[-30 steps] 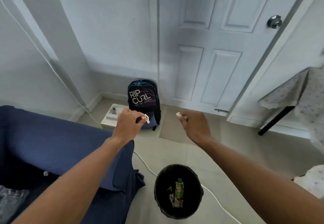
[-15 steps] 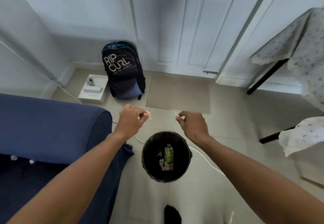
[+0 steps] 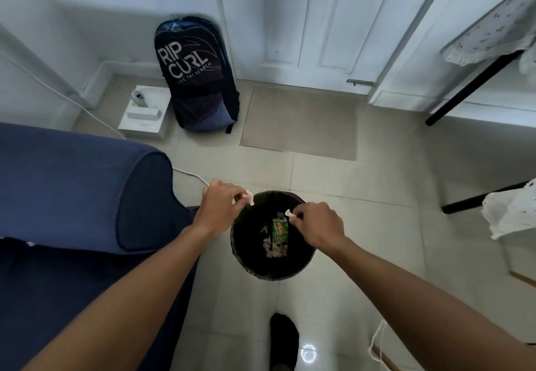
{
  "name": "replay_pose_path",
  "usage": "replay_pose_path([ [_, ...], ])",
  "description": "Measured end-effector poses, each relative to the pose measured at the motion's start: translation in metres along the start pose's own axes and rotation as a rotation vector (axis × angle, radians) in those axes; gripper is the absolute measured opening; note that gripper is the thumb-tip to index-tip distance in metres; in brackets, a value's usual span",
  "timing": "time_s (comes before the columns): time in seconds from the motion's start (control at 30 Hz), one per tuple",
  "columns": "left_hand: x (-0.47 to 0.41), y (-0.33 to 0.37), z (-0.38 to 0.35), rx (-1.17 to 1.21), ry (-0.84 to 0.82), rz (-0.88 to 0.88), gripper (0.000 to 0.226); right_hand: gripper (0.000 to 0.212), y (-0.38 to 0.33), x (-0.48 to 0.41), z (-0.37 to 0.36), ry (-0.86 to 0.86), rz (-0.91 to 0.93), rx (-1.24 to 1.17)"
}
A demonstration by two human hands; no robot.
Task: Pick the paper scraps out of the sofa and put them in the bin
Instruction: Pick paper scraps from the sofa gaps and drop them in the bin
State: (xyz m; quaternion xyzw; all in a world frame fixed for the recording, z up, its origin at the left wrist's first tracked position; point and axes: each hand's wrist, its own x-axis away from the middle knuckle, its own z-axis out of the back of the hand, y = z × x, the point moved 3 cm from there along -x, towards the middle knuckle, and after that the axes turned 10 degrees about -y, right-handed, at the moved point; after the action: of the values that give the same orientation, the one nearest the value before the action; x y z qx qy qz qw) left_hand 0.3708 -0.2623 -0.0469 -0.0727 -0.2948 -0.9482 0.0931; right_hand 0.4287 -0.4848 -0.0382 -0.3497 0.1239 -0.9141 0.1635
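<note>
Crumpled white paper scraps (image 3: 250, 196) pinched in fingers of left hand (image 3: 219, 210) and right hand (image 3: 318, 227), above round black bin (image 3: 246, 260)

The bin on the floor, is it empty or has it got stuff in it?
Not empty: the black bin holds a green carton and pale paper scraps at its bottom.

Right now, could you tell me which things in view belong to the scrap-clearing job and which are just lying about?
Part of the job:
- left hand pinching a paper scrap
- right hand pinching another scrap
- black bin, already holding scraps and a green carton
- blue sofa

Just lying about:
- backpack
- white box
- floor mat
- white cable
</note>
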Motion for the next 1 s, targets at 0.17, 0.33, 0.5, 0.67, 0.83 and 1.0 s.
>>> replay_pose_path([
  [0.17, -0.004, -0.003, -0.003, 0.006, -0.007, 0.019, 0.012, 0.094, 0.007, -0.012, -0.013, -0.183, -0.087, 0.101],
  [0.33, -0.008, 0.001, 0.001, 0.003, 0.001, 0.028, 0.012, 0.101, 0.004, -0.018, 0.000, -0.140, -0.051, 0.115],
  [0.5, -0.009, 0.004, 0.002, -0.011, 0.003, 0.024, 0.014, 0.100, 0.000, -0.022, 0.006, -0.103, -0.031, 0.117],
  [0.67, -0.006, 0.010, -0.002, -0.067, -0.042, -0.002, 0.015, 0.097, 0.002, -0.024, 0.006, -0.056, -0.040, 0.112],
  [0.83, 0.000, 0.013, -0.007, -0.225, -0.206, -0.016, 0.048, 0.090, 0.004, -0.022, 0.009, 0.004, -0.057, 0.091],
  [1.0, 0.002, 0.014, -0.007, -0.406, -0.310, 0.098, 0.103, 0.088, 0.007, -0.019, 0.016, 0.038, -0.066, 0.062],
])
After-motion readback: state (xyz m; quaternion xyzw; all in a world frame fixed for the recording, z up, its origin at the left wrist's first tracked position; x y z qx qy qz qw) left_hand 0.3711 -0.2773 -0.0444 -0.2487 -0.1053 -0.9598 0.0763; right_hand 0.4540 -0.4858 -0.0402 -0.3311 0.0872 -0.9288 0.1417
